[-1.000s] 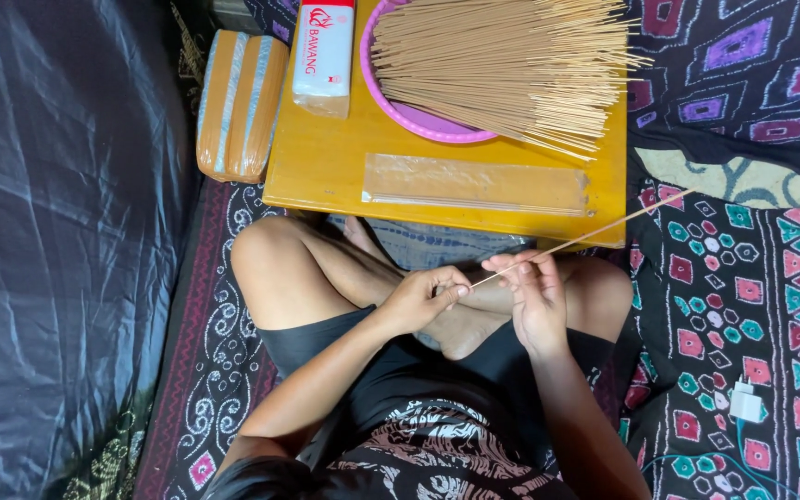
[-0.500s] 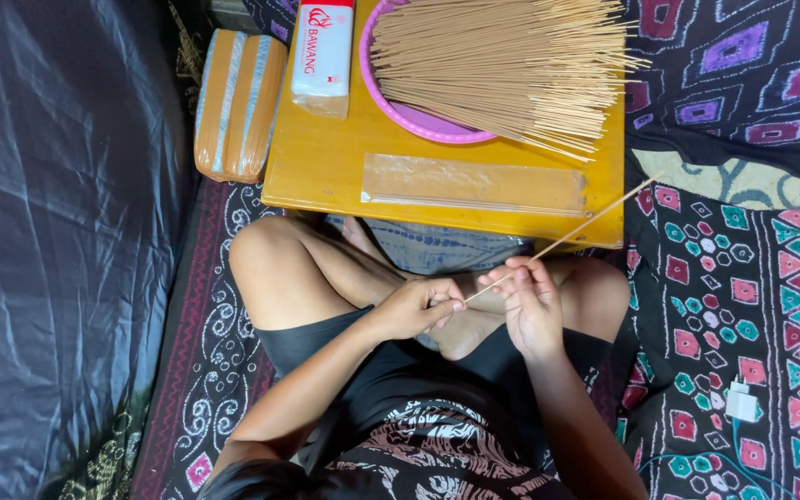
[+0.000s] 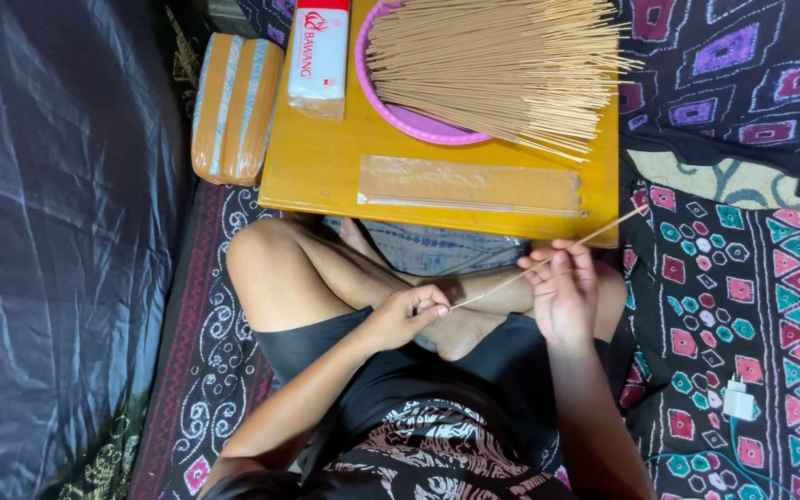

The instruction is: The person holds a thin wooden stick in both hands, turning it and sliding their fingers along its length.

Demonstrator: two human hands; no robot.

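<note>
Hands have drawn apart: left hand (image 3: 406,317) now pinches the incense stick's (image 3: 548,261) lower end, right hand (image 3: 562,294) grasping mid-frame.

Probably a home floor: patterned batik cloths (image 3: 724,306), low yellow table (image 3: 326,167), striped cushion (image 3: 233,106).

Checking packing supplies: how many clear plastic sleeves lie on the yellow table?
1: the clear plastic sleeve lies flat along the yellow table's near edge, beside the pink tray. Others may be stacked unseen.
</note>
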